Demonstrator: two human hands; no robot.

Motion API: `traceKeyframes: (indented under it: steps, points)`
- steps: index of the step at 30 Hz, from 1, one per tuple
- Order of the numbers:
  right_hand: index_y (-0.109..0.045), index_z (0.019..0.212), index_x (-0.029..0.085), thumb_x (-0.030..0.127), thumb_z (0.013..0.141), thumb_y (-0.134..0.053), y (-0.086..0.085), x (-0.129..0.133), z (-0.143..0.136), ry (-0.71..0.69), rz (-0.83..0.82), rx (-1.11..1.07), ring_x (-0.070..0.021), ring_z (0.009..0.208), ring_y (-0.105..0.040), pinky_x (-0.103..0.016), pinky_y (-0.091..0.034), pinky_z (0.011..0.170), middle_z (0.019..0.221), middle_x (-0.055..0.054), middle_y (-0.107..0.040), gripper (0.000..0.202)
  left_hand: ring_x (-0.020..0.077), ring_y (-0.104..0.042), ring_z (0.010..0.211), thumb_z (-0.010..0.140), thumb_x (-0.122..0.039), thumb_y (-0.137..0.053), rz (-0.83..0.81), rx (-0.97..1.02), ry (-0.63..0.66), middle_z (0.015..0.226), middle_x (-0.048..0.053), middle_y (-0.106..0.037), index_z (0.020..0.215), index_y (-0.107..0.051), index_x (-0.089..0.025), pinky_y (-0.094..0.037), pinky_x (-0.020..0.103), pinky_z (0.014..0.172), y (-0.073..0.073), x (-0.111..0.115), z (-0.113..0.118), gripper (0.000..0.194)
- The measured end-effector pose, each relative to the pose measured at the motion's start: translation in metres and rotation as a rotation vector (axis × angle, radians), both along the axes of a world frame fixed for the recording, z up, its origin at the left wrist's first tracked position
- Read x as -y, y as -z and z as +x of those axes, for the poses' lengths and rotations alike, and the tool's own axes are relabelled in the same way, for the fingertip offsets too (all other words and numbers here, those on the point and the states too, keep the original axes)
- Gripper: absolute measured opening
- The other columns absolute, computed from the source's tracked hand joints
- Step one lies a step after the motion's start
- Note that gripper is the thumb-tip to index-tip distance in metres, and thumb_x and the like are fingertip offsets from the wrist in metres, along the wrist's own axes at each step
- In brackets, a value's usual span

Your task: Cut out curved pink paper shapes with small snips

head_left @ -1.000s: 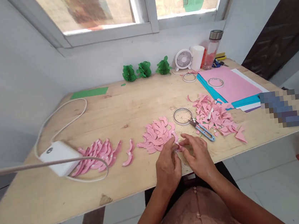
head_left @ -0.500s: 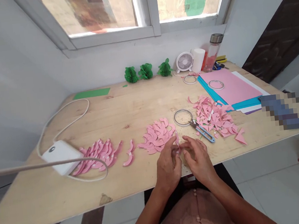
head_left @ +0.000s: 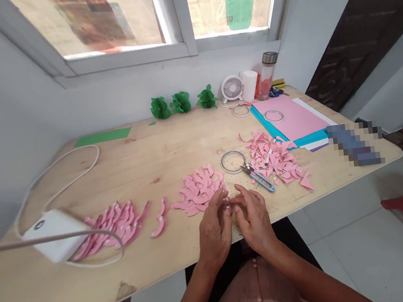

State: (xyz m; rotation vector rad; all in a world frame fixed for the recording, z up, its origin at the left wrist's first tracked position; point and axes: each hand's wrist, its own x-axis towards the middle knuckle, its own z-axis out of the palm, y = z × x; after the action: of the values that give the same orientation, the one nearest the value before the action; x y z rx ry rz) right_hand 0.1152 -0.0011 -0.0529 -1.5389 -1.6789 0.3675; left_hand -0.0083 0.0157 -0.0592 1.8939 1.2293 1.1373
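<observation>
Close to the table's front edge, my left hand (head_left: pixel 214 227) pinches a small curved pink paper piece (head_left: pixel 226 200), partly hidden by the fingers. My right hand (head_left: pixel 255 218) meets it from the other side, its fingers bent and fingertips at the same piece. Just beyond my left hand lies a pile of curved pink paper cutouts (head_left: pixel 198 187). To the left are a separate pink strip with white patches (head_left: pixel 160 218) and a heap of similar strips (head_left: pixel 122 223). Thread snips with blue handles (head_left: pixel 261 179) rest beyond my right hand, touching a roll of narrow tape (head_left: pixel 233 162).
Pink scraps (head_left: pixel 274 154) spread at the right, before stacked coloured paper sheets (head_left: pixel 295 116). Green paper shapes (head_left: pixel 180 103), a small fan (head_left: pixel 232 88) and a glass bottle (head_left: pixel 267 78) line the wall. A white box (head_left: pixel 54 238) with a looping cable stands left.
The camera view has turned a little to the right, so everything sits further left in the picture. My hands stay together around the pink paper piece with hardly any change.
</observation>
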Motion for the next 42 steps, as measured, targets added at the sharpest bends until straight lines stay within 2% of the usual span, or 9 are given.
traceKeyframes:
  steps: [9, 15, 20, 25, 32, 37, 42]
  points:
    - [-0.036, 0.131, 0.019, 0.011, 0.083, -0.041, 0.001, 0.0, -0.001, -0.008, -0.02, -0.021, -0.0206, 0.099, -0.059, -0.046, -0.032, 0.098, 0.096, -0.004, -0.07, 0.049, 0.0193, -0.066, 0.098, 0.087, -0.018, -0.046, -0.047, -0.012, -0.037, 0.109, 0.01, -0.067, 0.131, -0.036, -0.022, -0.054, 0.038, 0.085, -0.001, 0.004, 0.0, 0.046]
    - [-0.039, 0.128, 0.019, 0.016, 0.085, -0.043, 0.003, 0.001, -0.002, 0.052, 0.029, -0.061, -0.0211, 0.101, -0.057, -0.044, -0.034, 0.097, 0.098, -0.004, -0.069, 0.044, 0.0189, -0.065, 0.101, 0.087, -0.017, -0.045, 0.027, 0.038, -0.032, 0.111, 0.01, -0.066, 0.131, -0.036, -0.022, -0.054, 0.036, 0.086, 0.002, 0.006, -0.002, 0.045]
    - [-0.046, 0.124, 0.02, 0.025, 0.086, -0.048, 0.003, -0.003, -0.004, 0.129, -0.007, -0.118, -0.0201, 0.088, -0.061, -0.041, -0.037, 0.091, 0.085, -0.003, -0.069, 0.038, 0.0195, -0.063, 0.104, 0.089, -0.017, -0.043, 0.087, 0.036, 0.009, 0.114, 0.011, -0.063, 0.134, -0.032, -0.022, -0.054, 0.038, 0.086, 0.004, 0.008, -0.005, 0.046]
    - [-0.051, 0.122, 0.021, 0.029, 0.084, -0.052, 0.006, -0.01, -0.004, 0.164, -0.034, -0.204, -0.0196, 0.081, -0.061, -0.04, -0.038, 0.089, 0.072, 0.0, -0.067, 0.039, 0.02, -0.061, 0.107, 0.088, -0.015, -0.043, 0.11, 0.033, 0.044, 0.114, 0.011, -0.063, 0.134, -0.031, -0.022, -0.048, 0.042, 0.094, 0.004, 0.009, -0.005, 0.048]
    - [-0.051, 0.123, 0.021, 0.029, 0.082, -0.054, 0.015, -0.013, -0.002, 0.169, -0.003, -0.339, -0.0186, 0.071, -0.061, -0.035, -0.046, 0.076, 0.068, 0.001, -0.064, 0.041, 0.0236, -0.054, 0.116, 0.09, -0.02, -0.043, 0.023, 0.277, 0.03, 0.126, 0.014, -0.054, 0.133, -0.034, -0.022, -0.045, 0.045, 0.097, 0.001, 0.009, -0.004, 0.044]
    - [-0.051, 0.123, 0.021, 0.03, 0.081, -0.057, 0.015, -0.012, -0.001, 0.149, 0.007, -0.382, -0.0179, 0.072, -0.061, -0.035, -0.046, 0.078, 0.068, 0.002, -0.064, 0.043, 0.0233, -0.058, 0.109, 0.089, -0.022, -0.046, -0.019, 0.446, -0.011, 0.121, 0.012, -0.054, 0.13, -0.037, -0.023, -0.045, 0.046, 0.096, 0.001, 0.005, -0.004, 0.042]
    - [-0.052, 0.122, 0.021, 0.03, 0.079, -0.06, 0.015, -0.011, 0.0, 0.15, 0.014, -0.385, -0.0177, 0.071, -0.061, -0.036, -0.047, 0.079, 0.066, 0.002, -0.063, 0.045, 0.0232, -0.057, 0.111, 0.088, -0.019, -0.047, -0.049, 0.472, -0.012, 0.12, 0.011, -0.054, 0.13, -0.038, -0.023, -0.043, 0.046, 0.098, 0.003, 0.005, -0.005, 0.042]
